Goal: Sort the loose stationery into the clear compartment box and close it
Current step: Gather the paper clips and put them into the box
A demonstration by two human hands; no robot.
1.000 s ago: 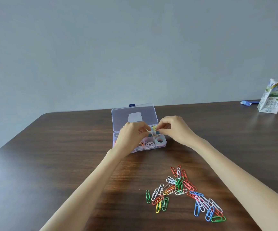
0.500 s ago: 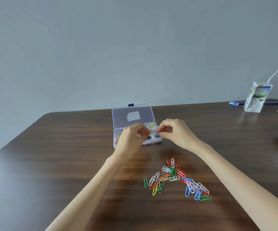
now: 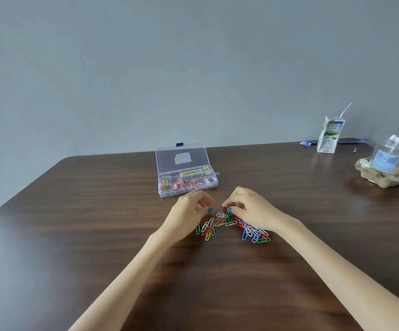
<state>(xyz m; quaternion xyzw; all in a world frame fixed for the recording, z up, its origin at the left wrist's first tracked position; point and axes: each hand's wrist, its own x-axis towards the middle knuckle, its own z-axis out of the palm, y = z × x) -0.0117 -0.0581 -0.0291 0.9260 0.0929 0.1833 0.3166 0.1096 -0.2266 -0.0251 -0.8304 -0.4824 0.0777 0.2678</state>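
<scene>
The clear compartment box (image 3: 160, 191) lies on the dark table with its lid (image 3: 181, 158) tipped open toward the wall. Inside it I see binder clips, rings, a tape roll and a yellow pen-like item. A heap of coloured paper clips (image 3: 232, 225) lies on the table in front of the box. My left hand (image 3: 189, 211) hovers at the heap's left edge, fingers curled loosely and apart, holding nothing. My right hand (image 3: 251, 209) rests on the heap's far right side, fingertips pinched down among the clips. Part of the heap is hidden under that hand.
A milk carton (image 3: 328, 136) with a straw stands at the back right. A clear plastic cup (image 3: 392, 154) with a straw sits on crumpled brown paper (image 3: 385, 177) near the right edge. A blue wrapper (image 3: 305, 143) lies behind the carton.
Both hands have left the box and come back toward me to the paper clip heap. The view has shifted, bringing the cup on the right into sight.
</scene>
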